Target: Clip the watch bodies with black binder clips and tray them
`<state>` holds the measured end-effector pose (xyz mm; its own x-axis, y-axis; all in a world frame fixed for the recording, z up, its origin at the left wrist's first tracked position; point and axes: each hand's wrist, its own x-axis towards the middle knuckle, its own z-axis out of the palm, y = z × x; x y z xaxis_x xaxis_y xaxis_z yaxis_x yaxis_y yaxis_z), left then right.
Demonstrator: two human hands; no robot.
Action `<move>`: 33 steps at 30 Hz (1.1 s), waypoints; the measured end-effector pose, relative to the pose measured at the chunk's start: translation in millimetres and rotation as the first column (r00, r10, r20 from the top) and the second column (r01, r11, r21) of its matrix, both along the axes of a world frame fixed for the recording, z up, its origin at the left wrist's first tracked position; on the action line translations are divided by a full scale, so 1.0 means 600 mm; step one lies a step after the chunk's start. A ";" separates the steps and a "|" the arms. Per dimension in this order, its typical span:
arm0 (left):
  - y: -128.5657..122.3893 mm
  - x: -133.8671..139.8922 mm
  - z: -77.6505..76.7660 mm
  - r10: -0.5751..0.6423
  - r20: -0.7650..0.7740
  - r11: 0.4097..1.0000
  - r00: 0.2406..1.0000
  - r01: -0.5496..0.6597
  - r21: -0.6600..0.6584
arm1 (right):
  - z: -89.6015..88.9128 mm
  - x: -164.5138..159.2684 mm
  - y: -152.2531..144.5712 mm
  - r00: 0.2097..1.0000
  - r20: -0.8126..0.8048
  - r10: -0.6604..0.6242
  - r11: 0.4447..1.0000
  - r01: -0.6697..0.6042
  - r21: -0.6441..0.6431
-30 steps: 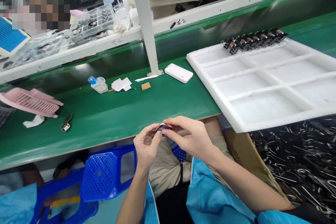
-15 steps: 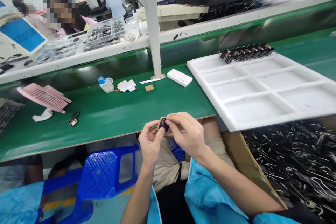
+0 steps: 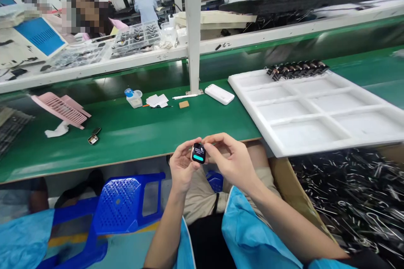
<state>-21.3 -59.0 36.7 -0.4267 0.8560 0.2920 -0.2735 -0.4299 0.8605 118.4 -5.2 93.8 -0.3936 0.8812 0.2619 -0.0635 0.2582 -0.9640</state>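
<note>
A smartwatch without a strap [image 3: 198,154] is held just off the bench's front edge, above my lap. Its dark screen is lit, with small lines of text and a bright cyan bar at the bottom. My left hand [image 3: 183,168] grips the watch body from the left, thumb below and fingers curled behind. From the right, my right hand [image 3: 232,157] pinches the watch's right edge between thumb and fingertips. The fingers behind the watch are hidden. An opened watch case [image 3: 93,139] with its cover lifted off lies on the green bench [image 3: 126,128] to the left.
A white foam tray [image 3: 271,115] with black binder clips [image 3: 298,69] at its far edge overhangs the bench at right. Below it stands a box of binder clips [image 3: 353,193]. A pink fan [image 3: 61,109], bottle [image 3: 134,98] and power bank [image 3: 219,94] rest on the bench. A blue stool [image 3: 118,206] stands left.
The watch screen now shows text and a cyan bar instead of small coloured marks. My right fingers have moved off the screen to its right edge. The view has shifted slightly.
</note>
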 end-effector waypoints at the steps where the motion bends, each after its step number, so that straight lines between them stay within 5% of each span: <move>1: -0.001 0.000 0.001 -0.013 0.026 1.000 1.000 0.013 0.001 | 0.003 0.001 0.001 0.999 -0.031 0.032 0.996 -0.035 -0.082; 6: -0.001 0.001 -0.002 -0.072 0.179 0.997 0.981 0.075 -0.005 | 0.018 0.011 0.009 0.997 -0.065 -0.034 0.995 0.028 -0.096; 11: 0.001 0.001 -0.014 -0.117 0.293 0.992 0.949 0.128 -0.019 | 0.022 0.000 0.001 0.994 -0.083 0.066 0.982 -0.080 -0.169; 27: 0.004 -0.004 -0.020 -0.103 0.347 0.991 0.932 0.126 -0.046 | 0.009 -0.019 0.004 0.995 -0.047 0.091 0.989 -0.096 -0.111; 33: 0.001 -0.003 -0.020 -0.111 0.355 0.991 0.928 0.131 -0.034 | 0.006 -0.014 -0.003 0.997 0.025 0.068 0.998 -0.068 0.017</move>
